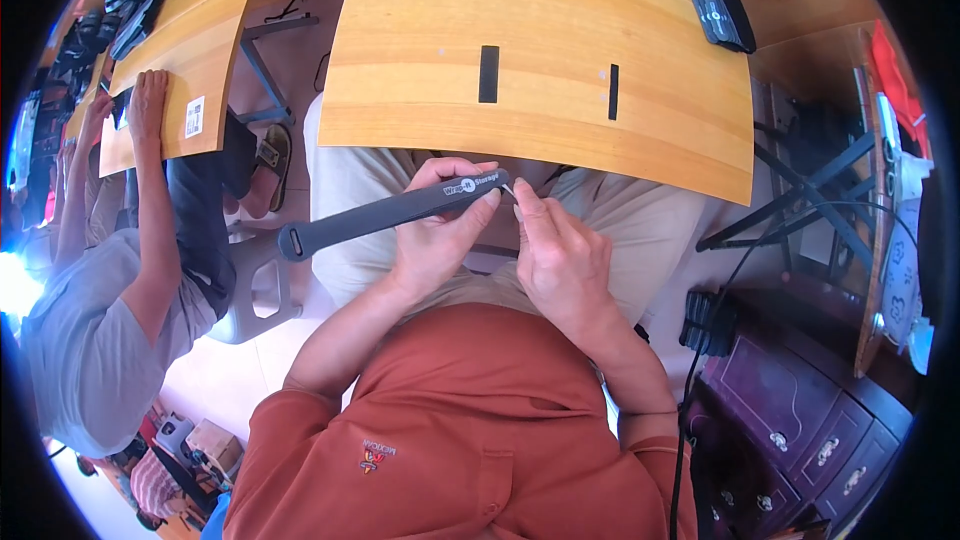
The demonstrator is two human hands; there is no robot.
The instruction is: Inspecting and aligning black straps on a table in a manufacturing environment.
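Note:
My left hand (pixel 437 240) is closed on a black storage strap (pixel 365 222), held above my lap just off the table's near edge. The strap slants down to the left, where its slotted loop end hangs free; white lettering marks the end by my thumb. Against that lettered end, my right hand (pixel 562 255) pinches a small, thin, pale-tipped thing, too small to name. Its tip touches or nearly touches the strap's end.
On the wooden table (pixel 420 0) lie two black strips, a wide one (pixel 488 74) and a narrow one (pixel 614 92). A stack of black straps (pixel 712 0) rests at its far right. A co-worker (pixel 110 310) sits left at another table. Dark drawers (pixel 790 420) and a hanging cable stand right.

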